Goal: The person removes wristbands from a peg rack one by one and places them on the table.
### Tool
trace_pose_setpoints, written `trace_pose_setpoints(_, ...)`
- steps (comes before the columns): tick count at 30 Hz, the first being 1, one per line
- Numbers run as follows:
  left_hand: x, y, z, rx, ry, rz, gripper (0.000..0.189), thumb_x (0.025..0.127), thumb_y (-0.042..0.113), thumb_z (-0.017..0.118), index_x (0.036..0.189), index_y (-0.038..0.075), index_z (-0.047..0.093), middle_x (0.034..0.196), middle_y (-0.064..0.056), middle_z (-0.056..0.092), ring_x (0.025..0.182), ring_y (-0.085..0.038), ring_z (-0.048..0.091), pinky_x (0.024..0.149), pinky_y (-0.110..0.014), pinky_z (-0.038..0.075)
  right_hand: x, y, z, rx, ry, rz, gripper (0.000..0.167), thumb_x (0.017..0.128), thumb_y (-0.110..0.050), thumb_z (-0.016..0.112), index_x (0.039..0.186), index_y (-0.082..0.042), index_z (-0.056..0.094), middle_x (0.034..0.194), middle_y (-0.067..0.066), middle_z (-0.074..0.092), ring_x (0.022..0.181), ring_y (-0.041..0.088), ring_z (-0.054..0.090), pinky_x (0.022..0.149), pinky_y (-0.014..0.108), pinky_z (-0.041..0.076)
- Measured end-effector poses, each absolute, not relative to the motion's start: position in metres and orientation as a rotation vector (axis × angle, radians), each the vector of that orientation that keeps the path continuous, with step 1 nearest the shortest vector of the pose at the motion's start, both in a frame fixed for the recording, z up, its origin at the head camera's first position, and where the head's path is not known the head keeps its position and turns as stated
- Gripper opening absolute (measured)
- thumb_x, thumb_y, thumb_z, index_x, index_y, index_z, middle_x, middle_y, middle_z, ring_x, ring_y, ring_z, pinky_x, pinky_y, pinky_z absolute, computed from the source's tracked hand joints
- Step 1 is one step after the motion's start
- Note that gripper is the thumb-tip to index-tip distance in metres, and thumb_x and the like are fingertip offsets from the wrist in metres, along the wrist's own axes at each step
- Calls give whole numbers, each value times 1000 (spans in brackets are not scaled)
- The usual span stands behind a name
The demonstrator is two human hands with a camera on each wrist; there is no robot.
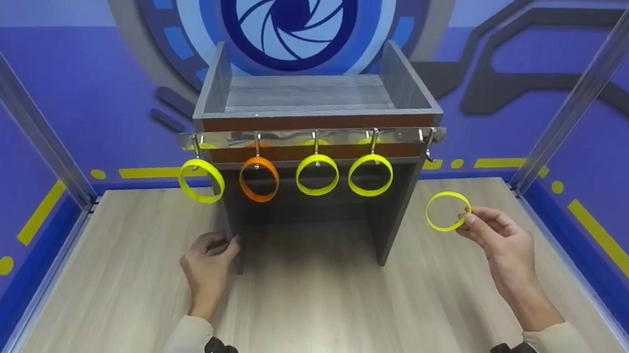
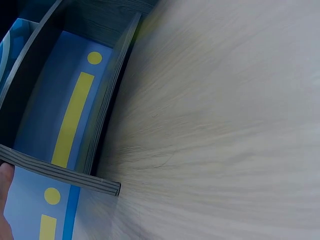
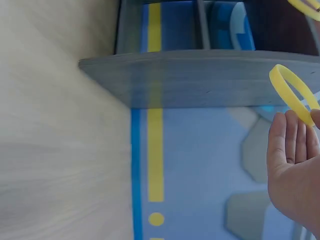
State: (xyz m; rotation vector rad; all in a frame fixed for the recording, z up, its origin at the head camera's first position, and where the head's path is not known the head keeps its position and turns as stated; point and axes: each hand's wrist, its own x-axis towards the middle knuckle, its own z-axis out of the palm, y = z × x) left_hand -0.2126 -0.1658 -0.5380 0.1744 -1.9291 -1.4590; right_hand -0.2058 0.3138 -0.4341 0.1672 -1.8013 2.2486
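In the head view, my right hand (image 1: 503, 246) pinches a thin yellow ring (image 1: 432, 213) by its edge, between thumb and fingers. The ring is held in the air to the right of a grey wooden shelf unit (image 1: 397, 220). In the right wrist view the same ring (image 3: 285, 92) stands tilted above the fingers. My left hand (image 1: 209, 259) grips the front edge of the unit's left side panel low down; the left wrist view shows only one digit (image 2: 5, 187) against that panel (image 2: 60, 172). An orange ring (image 1: 243, 180) and three yellow rings, one leftmost (image 1: 182, 183), hang from hooks.
A clear strip (image 1: 289, 135) with several metal hooks runs across the unit's front. Its right-end hook (image 1: 430, 145) carries no ring. The unit stands on a pale wood-grain surface (image 1: 311, 316), with printed blue-purple walls (image 1: 37, 89) on three sides.
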Motion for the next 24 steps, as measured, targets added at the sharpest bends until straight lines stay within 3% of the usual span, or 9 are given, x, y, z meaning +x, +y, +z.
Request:
trace_pose_setpoints(16, -211, -166, -537, 171, -1945, -1415, 15, 79, 0, 89, 86, 0, 76, 85, -10, 77, 78, -28, 77, 68, -12, 57, -216, 321, -484, 16, -2116, 2132, 39, 100, -12, 76, 123, 16, 63, 106, 8, 77, 95, 18, 76, 92, 36, 60)
trace_pose_setpoints(24, -212, -165, -535, 189, -1940, -1448, 15, 79, -1, 88, 87, -1, 76, 86, -13, 77, 78, -29, 78, 67, -13, 58, -219, 314, -499, -45, -2157, 2118, 38, 99, -9, 77, 121, 17, 63, 102, 14, 77, 90, 22, 77, 89, 36, 62)
